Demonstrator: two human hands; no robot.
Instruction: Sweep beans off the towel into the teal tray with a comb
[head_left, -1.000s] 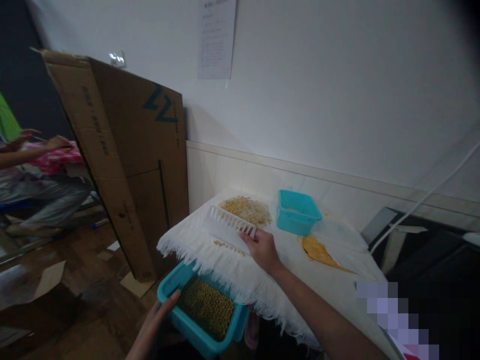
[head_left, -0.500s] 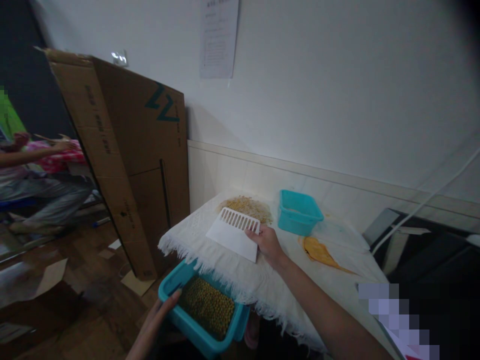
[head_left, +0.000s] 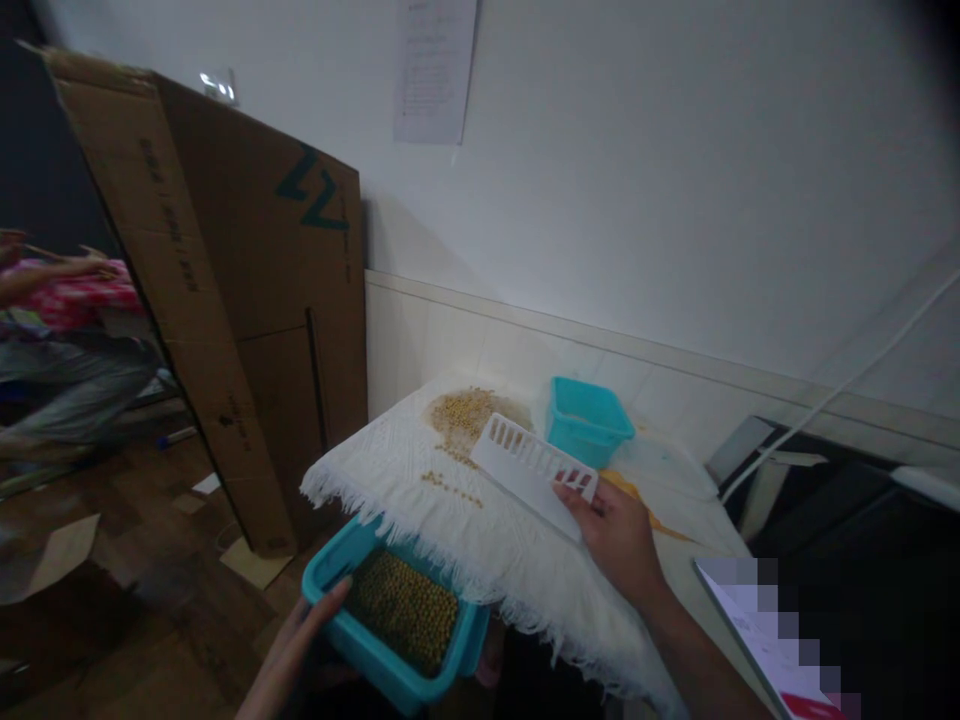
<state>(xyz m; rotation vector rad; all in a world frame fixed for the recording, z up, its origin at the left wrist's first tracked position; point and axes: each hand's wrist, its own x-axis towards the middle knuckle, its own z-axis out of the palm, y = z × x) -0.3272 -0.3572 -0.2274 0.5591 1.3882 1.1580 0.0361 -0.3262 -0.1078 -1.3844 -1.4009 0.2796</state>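
Note:
My left hand (head_left: 304, 630) grips the near-left rim of a teal plastic basin (head_left: 386, 680), held below the table's front edge. Yellowish and green beans (head_left: 409, 605) fill its bottom. In my right hand (head_left: 619, 535) is a white slotted scraper (head_left: 525, 485), pinched at its right end and tilted above the tablecloth. Behind and left of the scraper lies a pile of pale yellow beans (head_left: 465, 412) with finer grains. Several loose beans (head_left: 450, 488) form a short line in front of the pile.
A second teal basin (head_left: 589, 425) stands at the table's back by the wall. A yellow-orange flat item (head_left: 664, 525) lies right of my right hand. The white fringed tablecloth (head_left: 375, 465) overhangs the edge. A tall cardboard box (head_left: 262, 270) stands left; beyond it sits another person (head_left: 67, 375).
My right hand has carried the scraper right and turned it, away from the bean pile. The line of loose beans now shows. My left hand still holds the basin.

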